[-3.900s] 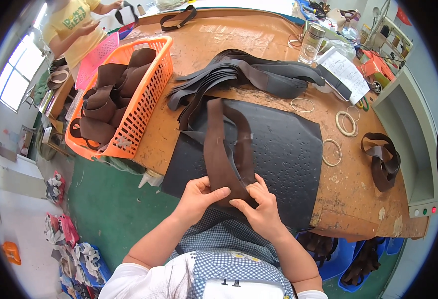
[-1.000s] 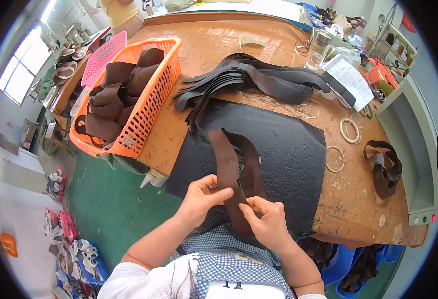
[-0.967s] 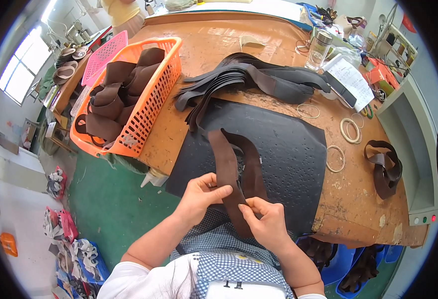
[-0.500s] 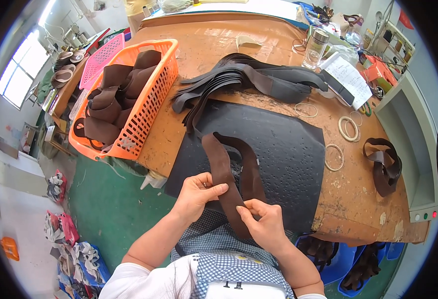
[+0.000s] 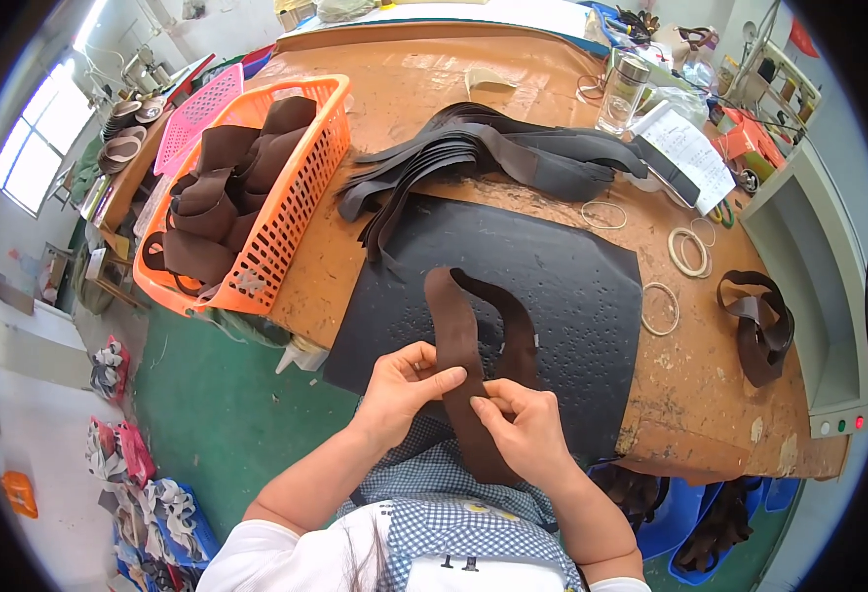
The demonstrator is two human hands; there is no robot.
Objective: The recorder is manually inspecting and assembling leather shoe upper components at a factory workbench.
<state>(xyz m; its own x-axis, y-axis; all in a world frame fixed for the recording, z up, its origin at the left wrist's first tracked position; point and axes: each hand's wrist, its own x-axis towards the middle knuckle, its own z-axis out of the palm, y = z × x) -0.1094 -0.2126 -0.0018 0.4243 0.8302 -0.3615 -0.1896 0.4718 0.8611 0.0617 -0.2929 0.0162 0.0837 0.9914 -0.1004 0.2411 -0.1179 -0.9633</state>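
Note:
A brown fabric strip curves in a loop above the near part of the black mat. My left hand pinches the strip's left edge between thumb and fingers. Close beside it, my right hand grips the same strip from the right, thumb on top. The strip's lower part hangs toward my checked apron, and its far bend arches over the mat. Beyond the mat lies a fanned bundle of dark strips, grey on one face and brown on the other.
On the left an orange basket holds brown rolled strips. To the right lie cream rings, a looped brown strip and a grey machine casing. A glass jar and a paper sheet are farther back.
Both hands have shifted slightly closer together, and the held strip has moved a little to the right, away from the bundle's hanging ends.

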